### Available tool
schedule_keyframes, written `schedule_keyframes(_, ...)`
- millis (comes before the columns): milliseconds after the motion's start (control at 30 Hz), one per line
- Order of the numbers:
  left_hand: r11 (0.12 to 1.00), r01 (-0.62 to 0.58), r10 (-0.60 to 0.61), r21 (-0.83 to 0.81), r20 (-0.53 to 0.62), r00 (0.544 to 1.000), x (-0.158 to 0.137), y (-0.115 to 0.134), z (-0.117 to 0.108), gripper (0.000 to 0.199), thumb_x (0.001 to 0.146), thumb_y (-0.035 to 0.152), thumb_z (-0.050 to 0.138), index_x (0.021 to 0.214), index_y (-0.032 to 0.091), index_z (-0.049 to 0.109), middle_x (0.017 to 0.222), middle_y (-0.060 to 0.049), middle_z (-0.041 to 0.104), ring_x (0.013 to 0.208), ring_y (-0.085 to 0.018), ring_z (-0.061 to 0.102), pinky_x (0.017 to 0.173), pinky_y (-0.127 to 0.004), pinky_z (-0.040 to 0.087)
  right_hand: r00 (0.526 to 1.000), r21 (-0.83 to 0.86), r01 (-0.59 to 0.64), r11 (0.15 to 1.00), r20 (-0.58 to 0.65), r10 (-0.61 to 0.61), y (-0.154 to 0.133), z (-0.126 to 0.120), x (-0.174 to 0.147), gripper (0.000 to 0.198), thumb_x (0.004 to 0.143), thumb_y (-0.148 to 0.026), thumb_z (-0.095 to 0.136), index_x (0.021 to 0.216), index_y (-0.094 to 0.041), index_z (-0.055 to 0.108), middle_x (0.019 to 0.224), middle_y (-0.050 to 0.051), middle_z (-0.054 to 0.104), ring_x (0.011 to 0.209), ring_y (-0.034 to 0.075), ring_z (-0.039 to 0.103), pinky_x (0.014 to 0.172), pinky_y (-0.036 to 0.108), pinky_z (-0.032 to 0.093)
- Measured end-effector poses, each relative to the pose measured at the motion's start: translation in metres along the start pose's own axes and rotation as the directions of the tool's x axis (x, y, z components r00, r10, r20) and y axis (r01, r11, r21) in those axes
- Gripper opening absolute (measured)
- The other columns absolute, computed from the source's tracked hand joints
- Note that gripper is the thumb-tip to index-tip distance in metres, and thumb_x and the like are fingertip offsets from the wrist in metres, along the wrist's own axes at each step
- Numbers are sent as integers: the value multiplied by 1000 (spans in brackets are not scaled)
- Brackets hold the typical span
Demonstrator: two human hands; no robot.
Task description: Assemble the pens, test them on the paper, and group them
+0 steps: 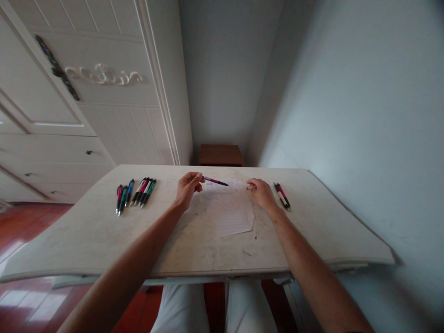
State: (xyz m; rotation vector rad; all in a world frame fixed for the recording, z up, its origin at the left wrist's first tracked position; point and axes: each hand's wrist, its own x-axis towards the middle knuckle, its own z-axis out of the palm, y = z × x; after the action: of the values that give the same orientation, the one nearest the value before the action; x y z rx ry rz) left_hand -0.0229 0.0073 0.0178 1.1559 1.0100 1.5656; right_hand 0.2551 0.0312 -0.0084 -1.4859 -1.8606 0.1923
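Over the upper part of a torn-edged sheet of lined paper [232, 210], my left hand [189, 187] is closed around one end of a magenta pen [215, 181]. The pen's black grip end points right, towards my right hand, and shows no silver tip. My right hand [262, 192] is closed in a pinch at the paper's right edge. A small silvery piece [248, 188] pokes out between its fingertips, too small to name. The two hands are apart. Faint writing covers the top of the paper.
Several coloured click pens [142, 192] lie in a group on the left of the white table [180, 249]. Two more pens [282, 196] lie at the right. A wall [364, 115] borders the right side, a white cabinet [121, 92] the left. A brown wooden box [222, 154] stands behind.
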Motion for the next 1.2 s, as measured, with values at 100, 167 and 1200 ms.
schedule_keyframes(100,999,24,-24,-28,4,1000,0,0,0,32,69,43,75,78,14,63,70,-2,65,47,-7,51,45,-21,38,992,121,-27,992,-117,41,-8,-4,2,27,80,-15,47,92,-19,71,94,9,72,87,22,64,83,35,48)
schedule_keyframes(167,998,41,-41,-48,14,999,0,0,0,33,68,42,76,80,14,63,70,-2,65,47,-7,51,46,-21,38,986,239,-30,971,-150,67,-16,-6,2,23,83,-27,50,90,-19,70,92,9,72,84,22,64,80,35,48)
schedule_keyframes(1200,971,-90,40,220,224,974,-13,7,11,44,77,57,67,70,15,58,60,-2,63,48,-10,53,50,-24,42,984,546,-131,827,174,41,-47,2,-10,54,84,-66,51,65,-16,63,60,4,63,52,12,52,53,24,39)
